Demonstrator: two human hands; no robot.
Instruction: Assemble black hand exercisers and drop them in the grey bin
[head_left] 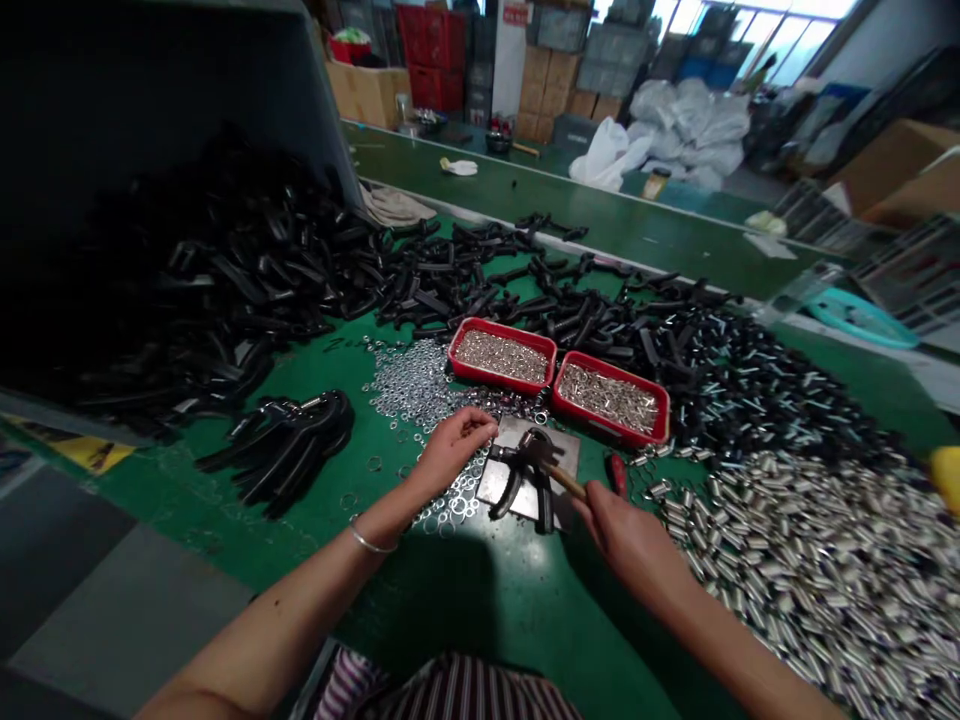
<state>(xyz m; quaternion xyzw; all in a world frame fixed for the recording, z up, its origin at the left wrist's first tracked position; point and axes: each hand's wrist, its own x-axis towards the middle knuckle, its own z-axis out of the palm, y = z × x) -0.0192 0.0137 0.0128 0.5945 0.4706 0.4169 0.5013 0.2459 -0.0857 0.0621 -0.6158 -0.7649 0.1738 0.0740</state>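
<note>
Far left of the fingers, a heap of black curved clips (225, 300) spills across the green workbench (480, 610). A smaller bunch of the same clips (281, 450) lies apart from it, nearer the left hand (454, 450). That hand's fingers curl inward above loose steel washers (450, 500), their tips just beside a steel plate (529, 470); whether they pinch anything, I cannot tell. A bangle (371, 540) circles the left wrist.

Just past those fingertips, a black clip (517, 490) lies on the plate with its curved arms splayed. The dark head of a small hammer (536, 450) sits at the clip, apparently touching it. The right hand (626, 545) is clenched around the hammer's wooden handle (566, 482), which crosses the plate's right edge.

Beyond the plate, a red tray (502, 325) and a second red tray (611, 362) sit side by side, both filled with small silver parts. Right of the right fingers lie a red-handled tool (616, 475) and a broad spread of silver cylinders (810, 560). Green bench runs between the forearms.
</note>
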